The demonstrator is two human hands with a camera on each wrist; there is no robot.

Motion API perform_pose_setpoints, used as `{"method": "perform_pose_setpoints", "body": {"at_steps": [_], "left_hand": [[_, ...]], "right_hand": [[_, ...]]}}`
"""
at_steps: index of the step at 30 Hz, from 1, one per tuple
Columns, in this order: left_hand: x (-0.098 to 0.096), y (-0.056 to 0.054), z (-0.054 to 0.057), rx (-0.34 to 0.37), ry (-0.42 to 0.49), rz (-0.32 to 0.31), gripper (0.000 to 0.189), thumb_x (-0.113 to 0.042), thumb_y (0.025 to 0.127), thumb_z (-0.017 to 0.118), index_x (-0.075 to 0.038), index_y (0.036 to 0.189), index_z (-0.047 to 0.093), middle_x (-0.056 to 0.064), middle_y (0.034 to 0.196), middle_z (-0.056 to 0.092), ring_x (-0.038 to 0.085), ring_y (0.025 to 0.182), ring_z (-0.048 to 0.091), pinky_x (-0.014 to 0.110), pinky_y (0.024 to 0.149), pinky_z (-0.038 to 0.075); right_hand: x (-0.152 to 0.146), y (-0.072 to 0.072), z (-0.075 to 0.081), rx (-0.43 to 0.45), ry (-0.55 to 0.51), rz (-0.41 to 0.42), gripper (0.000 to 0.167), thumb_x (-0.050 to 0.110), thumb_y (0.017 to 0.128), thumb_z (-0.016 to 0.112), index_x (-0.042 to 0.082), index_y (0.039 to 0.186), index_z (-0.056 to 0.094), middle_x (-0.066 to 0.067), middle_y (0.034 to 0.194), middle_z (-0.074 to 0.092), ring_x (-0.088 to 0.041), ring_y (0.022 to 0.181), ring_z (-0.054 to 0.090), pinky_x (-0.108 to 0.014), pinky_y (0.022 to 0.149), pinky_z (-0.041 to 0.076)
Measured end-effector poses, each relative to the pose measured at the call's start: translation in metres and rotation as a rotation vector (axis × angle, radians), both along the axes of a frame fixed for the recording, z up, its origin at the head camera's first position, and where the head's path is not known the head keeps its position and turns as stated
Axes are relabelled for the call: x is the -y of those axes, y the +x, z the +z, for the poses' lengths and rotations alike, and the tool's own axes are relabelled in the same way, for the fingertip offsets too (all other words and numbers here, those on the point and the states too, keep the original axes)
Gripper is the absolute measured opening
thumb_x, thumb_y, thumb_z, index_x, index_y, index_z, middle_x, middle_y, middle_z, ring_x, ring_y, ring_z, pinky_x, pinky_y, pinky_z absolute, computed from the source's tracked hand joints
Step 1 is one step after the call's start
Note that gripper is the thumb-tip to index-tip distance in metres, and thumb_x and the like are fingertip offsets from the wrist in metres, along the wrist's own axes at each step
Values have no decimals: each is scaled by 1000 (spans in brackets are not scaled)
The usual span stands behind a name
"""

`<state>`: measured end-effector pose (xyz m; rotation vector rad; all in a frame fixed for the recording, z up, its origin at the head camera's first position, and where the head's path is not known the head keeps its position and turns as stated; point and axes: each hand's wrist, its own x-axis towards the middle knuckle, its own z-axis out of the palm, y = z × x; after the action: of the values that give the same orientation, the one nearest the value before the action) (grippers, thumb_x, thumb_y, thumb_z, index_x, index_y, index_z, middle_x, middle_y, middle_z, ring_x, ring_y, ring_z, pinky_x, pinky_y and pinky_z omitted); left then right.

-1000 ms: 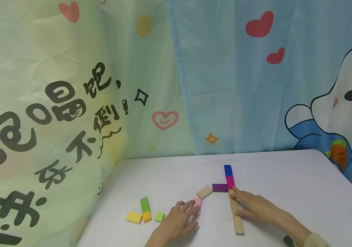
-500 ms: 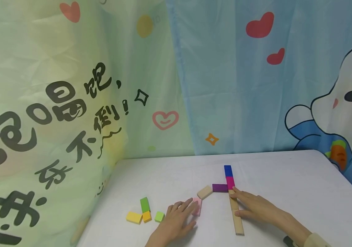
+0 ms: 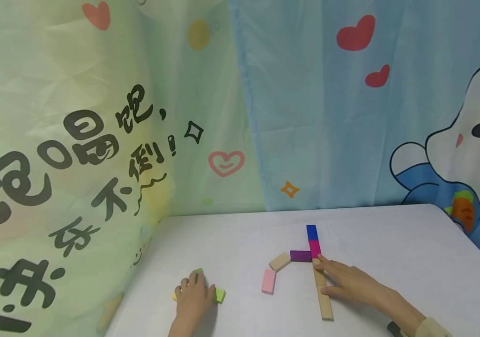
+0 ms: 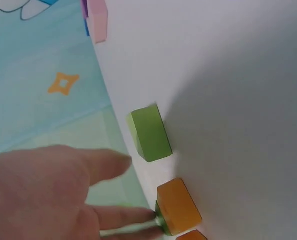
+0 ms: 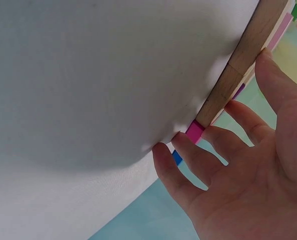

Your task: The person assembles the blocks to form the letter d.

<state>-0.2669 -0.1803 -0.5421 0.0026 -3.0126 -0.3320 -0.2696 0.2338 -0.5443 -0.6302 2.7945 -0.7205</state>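
My left hand (image 3: 192,298) is over the group of loose blocks at the left, hiding most of them. In the left wrist view its fingertips are right at a green block (image 4: 161,220) behind an orange block (image 4: 179,207); the thumb points toward a light green block (image 4: 151,133). My right hand (image 3: 351,283) rests with relaxed, spread fingers along the right side of two plain wooden blocks (image 3: 324,302). They continue a straight row with a magenta block (image 3: 314,249) and a blue block (image 3: 312,232). From that row a purple block (image 3: 300,256), a wooden block (image 3: 280,261) and a pink block (image 3: 268,282) curve leftward.
The blocks lie on a white tabletop (image 3: 391,243). Behind it hangs a printed curtain (image 3: 299,117) with hearts and a cartoon animal. A dark object (image 3: 393,328) shows beside the right sleeve (image 3: 431,328).
My left hand has left the pink block and moved left over the green and yellow blocks. The pink block now shows fully. My right hand has stayed at the wooden blocks.
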Motion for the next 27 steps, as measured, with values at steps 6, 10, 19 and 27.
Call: {"method": "perform_pose_setpoints", "body": {"at_steps": [6,10,19,27], "left_hand": [[-1,-8,1,44,87,-139,58,-35,95,66,3,136,55,24,143,53,48,127,49,68,102,39],[-5,-13,6,81,130,-248,58,-37,95,66,2,137,55,23,138,59,48,123,52,67,101,39],[-17,-9,24,270,45,-415,59,-43,97,62,-5,142,55,17,151,49,45,125,51,64,101,42],[-38,17,31,353,-27,-430,60,-49,93,66,-12,138,57,6,139,61,32,112,56,56,99,48]], "right_hand": [[0,-1,1,0,-2,-3,70,54,92,64,11,146,51,-24,156,41,-50,135,48,-76,97,39],[0,0,3,-4,-13,3,70,53,92,65,10,146,51,-26,155,41,-51,134,48,-76,97,40],[-2,-1,1,6,-7,6,68,51,92,66,9,145,52,-25,154,42,-51,133,48,-76,96,40],[-3,-3,-8,10,-9,3,69,54,92,64,11,146,51,-24,156,41,-51,134,48,-78,96,38]]}}
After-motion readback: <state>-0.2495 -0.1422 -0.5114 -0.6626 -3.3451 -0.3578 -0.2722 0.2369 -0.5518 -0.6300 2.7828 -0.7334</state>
